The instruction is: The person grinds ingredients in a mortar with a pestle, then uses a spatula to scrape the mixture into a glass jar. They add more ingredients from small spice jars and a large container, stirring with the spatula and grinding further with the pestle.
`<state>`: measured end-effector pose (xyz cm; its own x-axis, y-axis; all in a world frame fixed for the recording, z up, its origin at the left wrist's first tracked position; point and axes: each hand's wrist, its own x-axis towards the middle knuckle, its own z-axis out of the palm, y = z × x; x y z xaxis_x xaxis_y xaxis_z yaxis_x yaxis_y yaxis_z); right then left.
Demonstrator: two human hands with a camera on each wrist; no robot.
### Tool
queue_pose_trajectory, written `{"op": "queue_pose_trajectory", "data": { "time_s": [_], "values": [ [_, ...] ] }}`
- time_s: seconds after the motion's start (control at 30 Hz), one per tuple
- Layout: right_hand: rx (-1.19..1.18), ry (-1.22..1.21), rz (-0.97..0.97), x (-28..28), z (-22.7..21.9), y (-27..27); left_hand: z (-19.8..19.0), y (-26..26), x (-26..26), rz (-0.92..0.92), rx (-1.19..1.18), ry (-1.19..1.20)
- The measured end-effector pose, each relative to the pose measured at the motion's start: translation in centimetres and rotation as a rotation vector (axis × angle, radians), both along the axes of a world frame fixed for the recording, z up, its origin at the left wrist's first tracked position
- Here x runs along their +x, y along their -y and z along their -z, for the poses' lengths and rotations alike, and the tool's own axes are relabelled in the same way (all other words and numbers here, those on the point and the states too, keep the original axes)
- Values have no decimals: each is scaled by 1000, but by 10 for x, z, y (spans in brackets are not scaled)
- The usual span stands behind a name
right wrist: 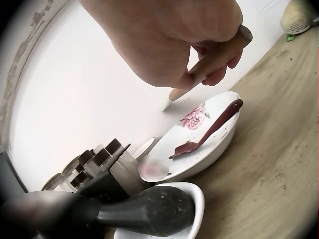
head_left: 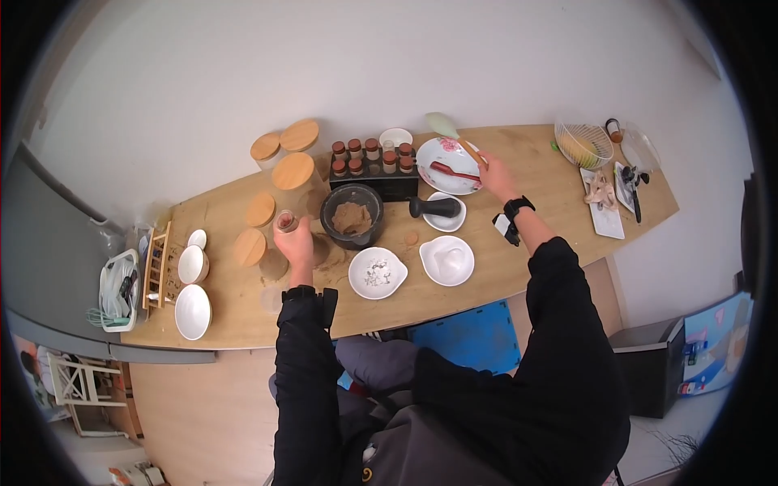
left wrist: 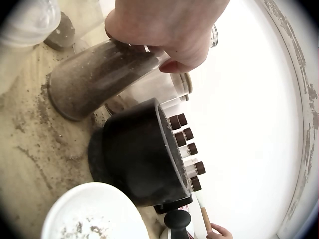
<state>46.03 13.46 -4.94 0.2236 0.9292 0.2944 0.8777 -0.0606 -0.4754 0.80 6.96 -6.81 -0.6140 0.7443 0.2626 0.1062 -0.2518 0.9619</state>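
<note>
On our wood-grained tabletop (head_left: 519, 267) we see a round black mortar (left wrist: 132, 154), lumpy brown inside; at its nine o'clock our left hand (head_left: 297, 241) grips a brown-filled, clear cylindrical jar (left wrist: 94, 77); at two, our right hand (head_left: 498, 178) pinches a wooden-handled, pale-green spatula (head_left: 460, 142).

The tall jar (left wrist: 87, 82) is looking like smooth glass, the mortar (left wrist: 134, 149) matt and stone-like, the spatula handle (right wrist: 218, 59) smooth wood; the floral bowl (right wrist: 172, 137) is gleaming, glazed.

Left grip (head_left: 297, 242), right grip (head_left: 498, 179) both curled
</note>
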Motion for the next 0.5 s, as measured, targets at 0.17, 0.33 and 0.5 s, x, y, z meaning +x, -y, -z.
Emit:
{"op": "queue_pose_trajectory", "data": {
  "time_s": [0.17, 0.33, 0.5],
  "values": [
    [99, 20, -14, 7, 17, 8, 0, 0, -2, 1, -7, -23],
    [0, 74, 66, 9, 18, 9, -1, 0, 1, -24, 1, -4],
    [44, 170, 61, 9, 21, 12, -1, 0, 0, -1, 1, -7]
  ]
}}
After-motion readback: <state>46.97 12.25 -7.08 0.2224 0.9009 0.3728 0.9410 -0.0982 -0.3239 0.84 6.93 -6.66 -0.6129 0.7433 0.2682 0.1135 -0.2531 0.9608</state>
